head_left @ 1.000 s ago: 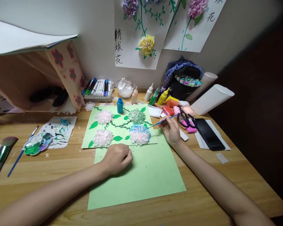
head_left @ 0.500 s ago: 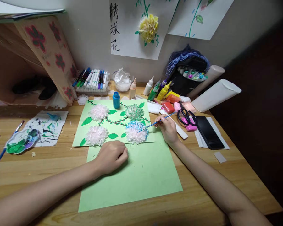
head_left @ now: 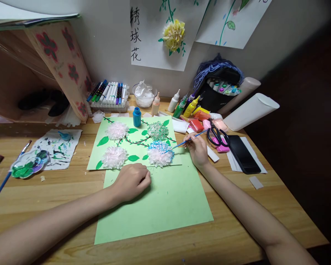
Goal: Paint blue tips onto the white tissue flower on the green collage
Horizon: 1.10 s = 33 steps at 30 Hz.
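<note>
My right hand [head_left: 198, 150] pinches a thin blue paintbrush [head_left: 179, 144], its tip touching a paper flower [head_left: 160, 154] whose upper and right petals are blue while the rest is pale pink. This flower sits on a light green sheet [head_left: 139, 171] with painted leaves and brown stems. Two pale pink flowers, the upper left [head_left: 117, 131] and the lower left [head_left: 114, 157], and a green-tinted flower [head_left: 157, 131] are on it too. Curled into a fist, my left hand [head_left: 134, 182] rests at the sheet's lower edge, over a plain green sheet [head_left: 160, 206]; nothing shows in it.
An uncapped blue paint bottle [head_left: 137, 117] stands on the artwork's top edge. Behind are markers [head_left: 109, 92], a bowl of white tissue [head_left: 144, 95] and paint bottles [head_left: 179, 106]. Scissors [head_left: 217, 136] and a phone [head_left: 244, 154] lie right; a paint palette [head_left: 30, 163] and another brush [head_left: 1, 189] lie left.
The view has shifted slightly. My right hand and the brush stay almost in place, the tip still at the part-blue flower. My left fist has not visibly moved on the paper.
</note>
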{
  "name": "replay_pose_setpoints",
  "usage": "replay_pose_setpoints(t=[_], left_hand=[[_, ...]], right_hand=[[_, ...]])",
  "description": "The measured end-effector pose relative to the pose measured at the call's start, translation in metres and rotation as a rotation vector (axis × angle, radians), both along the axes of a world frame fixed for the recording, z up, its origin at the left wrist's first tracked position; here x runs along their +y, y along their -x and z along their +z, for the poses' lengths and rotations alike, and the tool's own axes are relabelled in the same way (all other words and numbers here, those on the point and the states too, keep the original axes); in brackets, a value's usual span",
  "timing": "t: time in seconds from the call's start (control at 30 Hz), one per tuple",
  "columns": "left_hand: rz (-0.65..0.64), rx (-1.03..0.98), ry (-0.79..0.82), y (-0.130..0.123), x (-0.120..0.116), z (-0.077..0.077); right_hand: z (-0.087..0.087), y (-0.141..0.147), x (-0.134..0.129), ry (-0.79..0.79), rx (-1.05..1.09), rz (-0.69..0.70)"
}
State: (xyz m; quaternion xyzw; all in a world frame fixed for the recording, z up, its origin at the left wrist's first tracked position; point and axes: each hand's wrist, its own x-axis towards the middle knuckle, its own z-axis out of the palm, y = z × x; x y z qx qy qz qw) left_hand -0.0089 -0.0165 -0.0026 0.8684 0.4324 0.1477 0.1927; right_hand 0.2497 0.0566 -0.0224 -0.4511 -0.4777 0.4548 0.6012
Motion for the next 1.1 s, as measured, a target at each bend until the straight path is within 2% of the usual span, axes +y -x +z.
replay_pose_setpoints(t=[0.47, 0.67, 0.87, 1.1], left_hand=[[0.005, 0.016, 0.003, -0.0009, 0.0005, -0.0002], [0.005, 0.025, 0.005, -0.0010, 0.0009, 0.0006], [-0.001, 0.037, 0.004, -0.0007, 0.0004, 0.0007], [-0.002, 0.058, 0.024, -0.0006, 0.0012, 0.0012]], right_hand=[[-0.0001, -0.0009, 0.0005, -0.004, -0.012, -0.011], [0.0007, -0.0014, 0.0016, -0.016, 0.049, -0.041], [0.0002, -0.0004, 0.0017, 0.041, 0.072, 0.007], [0.0009, -0.0013, 0.0035, 0.045, 0.141, -0.017]])
